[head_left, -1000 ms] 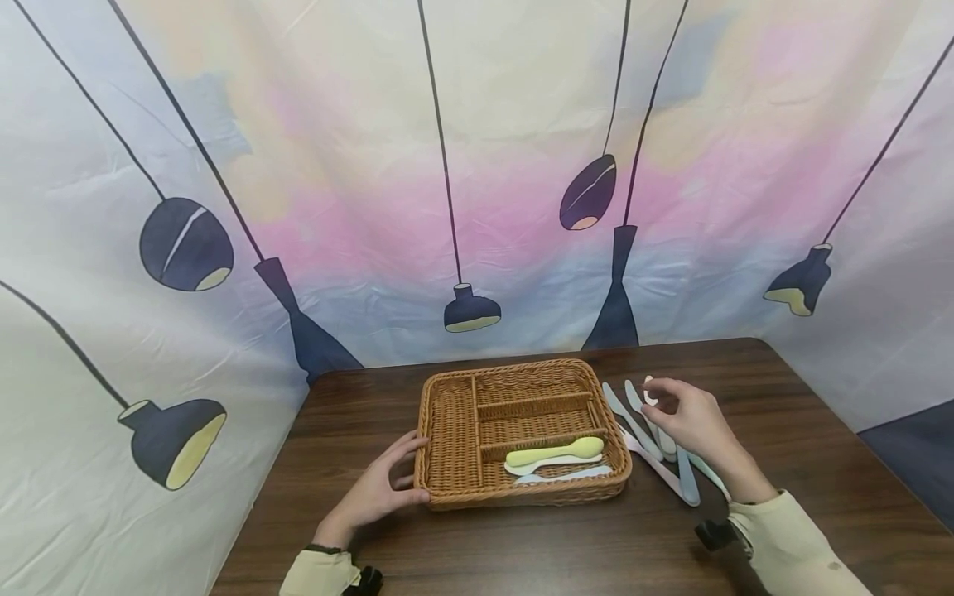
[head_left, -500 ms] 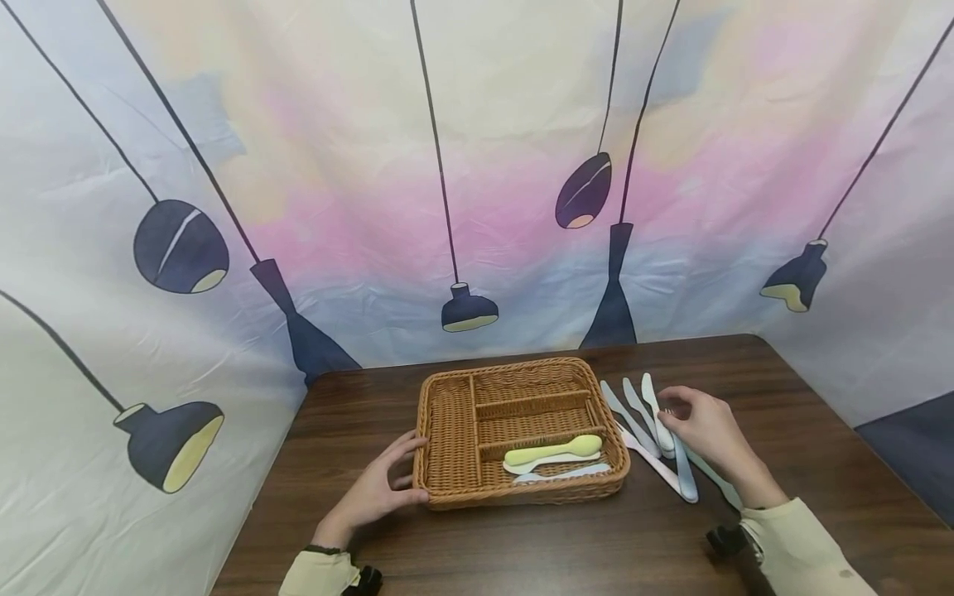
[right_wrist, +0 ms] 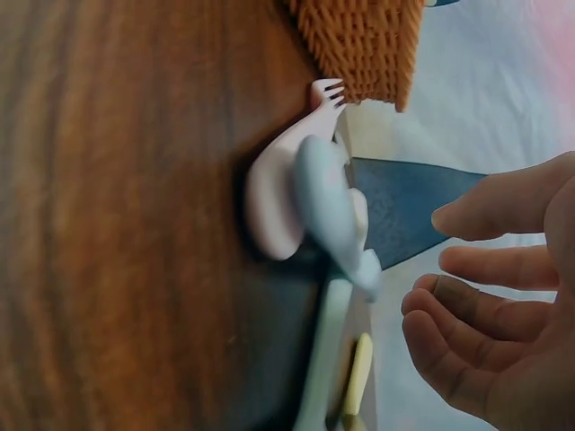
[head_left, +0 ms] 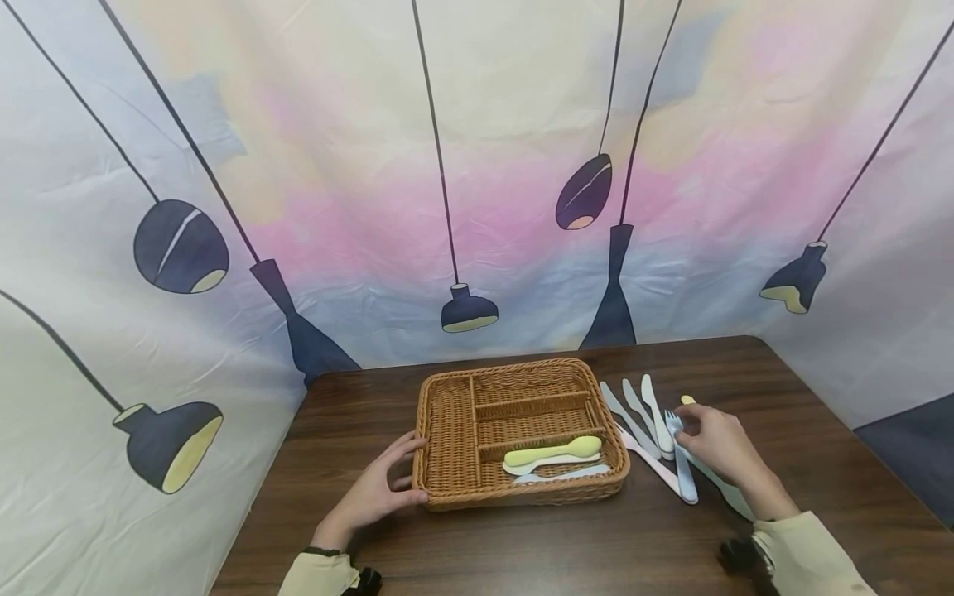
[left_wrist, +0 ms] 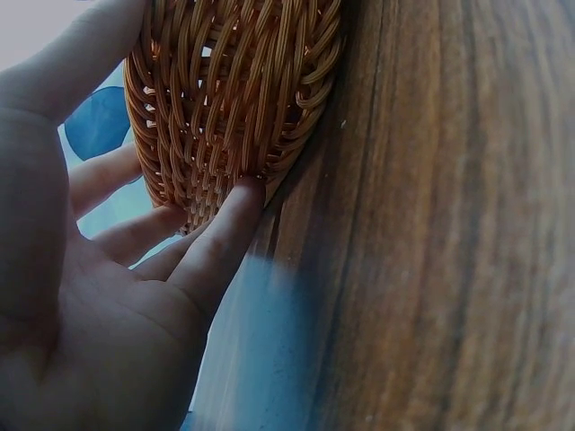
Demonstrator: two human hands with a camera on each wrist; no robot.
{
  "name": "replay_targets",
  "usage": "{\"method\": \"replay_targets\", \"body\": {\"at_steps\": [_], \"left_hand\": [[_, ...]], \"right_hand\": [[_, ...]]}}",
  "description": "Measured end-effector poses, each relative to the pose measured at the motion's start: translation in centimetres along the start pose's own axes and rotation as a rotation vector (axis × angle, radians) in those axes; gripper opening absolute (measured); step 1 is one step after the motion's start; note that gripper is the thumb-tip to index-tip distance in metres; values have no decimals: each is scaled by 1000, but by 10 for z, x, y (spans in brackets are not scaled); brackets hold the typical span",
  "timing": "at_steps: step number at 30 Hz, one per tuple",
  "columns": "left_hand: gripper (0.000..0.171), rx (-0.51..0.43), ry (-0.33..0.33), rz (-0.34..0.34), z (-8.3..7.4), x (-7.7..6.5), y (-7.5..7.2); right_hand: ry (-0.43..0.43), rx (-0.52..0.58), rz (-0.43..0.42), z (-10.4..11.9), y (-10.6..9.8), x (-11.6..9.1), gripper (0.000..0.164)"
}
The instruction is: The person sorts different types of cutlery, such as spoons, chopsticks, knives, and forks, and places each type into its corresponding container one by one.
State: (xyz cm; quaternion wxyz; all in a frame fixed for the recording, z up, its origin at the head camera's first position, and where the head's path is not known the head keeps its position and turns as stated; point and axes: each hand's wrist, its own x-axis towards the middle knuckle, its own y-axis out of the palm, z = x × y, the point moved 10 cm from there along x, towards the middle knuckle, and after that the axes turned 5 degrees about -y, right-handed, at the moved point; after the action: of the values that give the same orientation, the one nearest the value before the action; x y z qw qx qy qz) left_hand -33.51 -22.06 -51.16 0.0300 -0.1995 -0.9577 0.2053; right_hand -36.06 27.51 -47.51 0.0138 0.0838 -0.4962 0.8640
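Note:
My left hand [head_left: 376, 488] rests its fingertips against the left end of a wicker cutlery basket [head_left: 522, 502]; in the left wrist view the fingers touch the woven outer wall [left_wrist: 229, 99]. My right hand [head_left: 721, 447] hovers over loose cutlery right of the basket, its fingers apart and holding nothing in the right wrist view. Below it lie a light blue fork [head_left: 682, 465] and a green utensil [head_left: 721, 483], partly hidden. Just beyond the fingers a yellow tip [head_left: 687, 400] shows. A pink fork [head_left: 656, 465] and several pale knives [head_left: 654, 410] lie nearer the basket.
In the basket's front compartment lie a yellow spoon [head_left: 555, 452], a white utensil [head_left: 547, 467] and a light blue utensil [head_left: 564, 475]. Wicker dividers [head_left: 478, 430] split the basket. A dark wood table [head_left: 522, 555] runs back to a printed cloth [head_left: 514, 182].
My right hand has shifted right and toward me, away from the white knife, uncovering it, the blue fork's tines and a yellow tip. My left hand stays at the basket.

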Motion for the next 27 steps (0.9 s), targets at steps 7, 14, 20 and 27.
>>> {"method": "replay_targets", "body": {"at_steps": [7, 14, 20, 27], "left_hand": [[82, 1, -3, 2, 0, 0, 1], [81, 0, 2, 0, 0, -1, 1], [81, -9, 11, 6, 0, -1, 1], [81, -11, 18, 10, 0, -1, 1]], "right_hand": [[31, -34, 42, -10, 5, -8, 40], [32, -55, 69, -17, 10, -11, 39], [71, -56, 104, -23, 15, -11, 41], [88, -49, 139, -27, 19, -11, 41]]}}
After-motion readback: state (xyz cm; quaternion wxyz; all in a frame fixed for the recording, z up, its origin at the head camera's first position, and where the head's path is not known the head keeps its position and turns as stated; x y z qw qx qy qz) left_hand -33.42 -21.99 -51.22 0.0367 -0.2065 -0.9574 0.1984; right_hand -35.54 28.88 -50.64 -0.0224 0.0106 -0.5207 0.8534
